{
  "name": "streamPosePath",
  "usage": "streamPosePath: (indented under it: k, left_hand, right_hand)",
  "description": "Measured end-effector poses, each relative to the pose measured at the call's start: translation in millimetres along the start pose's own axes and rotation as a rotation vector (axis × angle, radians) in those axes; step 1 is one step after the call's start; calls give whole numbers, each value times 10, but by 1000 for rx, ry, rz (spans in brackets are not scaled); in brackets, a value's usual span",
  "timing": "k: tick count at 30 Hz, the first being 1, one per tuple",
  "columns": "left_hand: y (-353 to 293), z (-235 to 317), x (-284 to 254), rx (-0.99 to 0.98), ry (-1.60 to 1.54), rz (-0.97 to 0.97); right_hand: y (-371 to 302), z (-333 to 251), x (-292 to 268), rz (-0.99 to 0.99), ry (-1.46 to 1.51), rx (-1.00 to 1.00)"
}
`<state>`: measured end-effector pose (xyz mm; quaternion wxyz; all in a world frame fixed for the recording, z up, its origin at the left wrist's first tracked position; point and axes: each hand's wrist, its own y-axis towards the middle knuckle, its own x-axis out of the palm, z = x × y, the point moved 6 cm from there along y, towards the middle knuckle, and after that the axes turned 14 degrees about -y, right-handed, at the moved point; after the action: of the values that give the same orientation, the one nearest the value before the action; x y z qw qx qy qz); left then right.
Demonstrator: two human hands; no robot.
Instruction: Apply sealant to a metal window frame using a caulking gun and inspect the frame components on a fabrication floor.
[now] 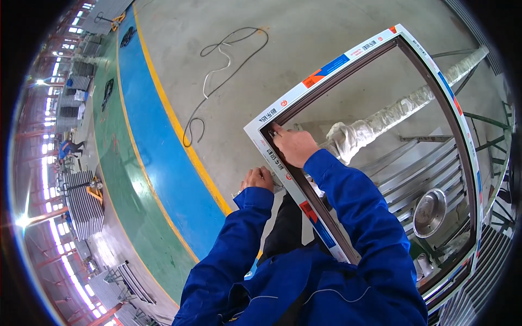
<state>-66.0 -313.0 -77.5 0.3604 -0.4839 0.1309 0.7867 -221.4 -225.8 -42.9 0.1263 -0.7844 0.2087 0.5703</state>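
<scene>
A window frame (333, 69), dark brown inside with white, printed protective film on its outer faces, lies tilted in front of me. My right hand (295, 146) reaches inside its near-left corner. The fingers are bent, with the fingertips pressed into the dark inner groove; whatever they pinch there is hidden. Just outside the same side, my left hand (258, 179) is curled closed beside the frame, over a support wrapped in film. What lies under its fingers cannot be made out.
Under the frame runs a support bar wrapped in clear film (389, 117). A round metal dish (429, 213) sits by metal slats (405, 171) at right. A cable (231, 68) snakes over the floor. Stacked profiles (82, 204) and another person (69, 149) are far left.
</scene>
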Motion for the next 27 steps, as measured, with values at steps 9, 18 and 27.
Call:
streamPosePath:
  k: [9,18,27]
  left_hand:
    - [0,22,-8,-18,-5,-4]
    - [3,14,2,-99,-1,-86]
    - [-3,53,0,-24,-20,-7]
  right_hand:
    - [-98,48,-1,94,-6,4]
    - [-161,144,-97,156,-22,45]
    - [-147,75,-109,69,65,-20]
